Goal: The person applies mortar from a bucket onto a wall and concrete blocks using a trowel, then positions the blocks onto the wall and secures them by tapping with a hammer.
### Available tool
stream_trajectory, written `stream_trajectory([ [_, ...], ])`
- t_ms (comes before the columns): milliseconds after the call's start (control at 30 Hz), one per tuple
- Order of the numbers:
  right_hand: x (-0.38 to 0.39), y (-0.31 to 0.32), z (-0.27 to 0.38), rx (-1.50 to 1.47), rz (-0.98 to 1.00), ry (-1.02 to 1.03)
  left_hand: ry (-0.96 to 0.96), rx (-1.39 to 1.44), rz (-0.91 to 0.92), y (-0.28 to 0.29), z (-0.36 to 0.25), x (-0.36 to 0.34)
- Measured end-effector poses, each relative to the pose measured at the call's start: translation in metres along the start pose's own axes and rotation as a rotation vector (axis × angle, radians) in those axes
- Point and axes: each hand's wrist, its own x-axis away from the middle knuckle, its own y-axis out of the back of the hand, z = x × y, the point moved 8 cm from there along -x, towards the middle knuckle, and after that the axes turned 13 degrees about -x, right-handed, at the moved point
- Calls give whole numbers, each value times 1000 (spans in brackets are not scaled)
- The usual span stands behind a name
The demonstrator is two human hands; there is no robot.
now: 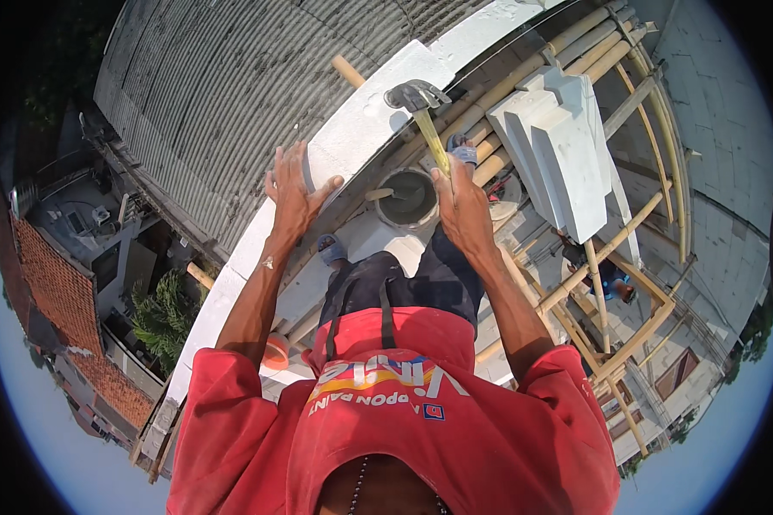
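In my right hand [464, 206] is a claw hammer [429, 133], gripped by its yellowish handle. Its dark metal head is raised over the edge of a long white ledge [352, 129]; I cannot tell whether it touches. My left hand [292, 189] lies on the same ledge with fingers spread and thumb out, holding nothing. Between my hands and close to my feet stands a round bucket of grey mortar [416, 206]. A trowel [380, 195] rests in it, its wooden handle over the rim.
White stepped moulding pieces [550, 146] lean on bamboo scaffolding [644, 202] at the right. Past the ledge slopes a grey corrugated roof [223, 86]. An orange container [276, 352] sits by my left side. Far below on the right is another person [614, 281]; the drop is deep on both sides.
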Motion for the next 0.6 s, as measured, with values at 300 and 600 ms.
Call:
stream_trajectory([
  [300, 67, 99, -53, -262, -558, -268, -353, -229, -240, 23, -102, -9],
  [600, 117, 105, -94, -372, -600, -551, -485, -269, -48, 10, -122, -34],
])
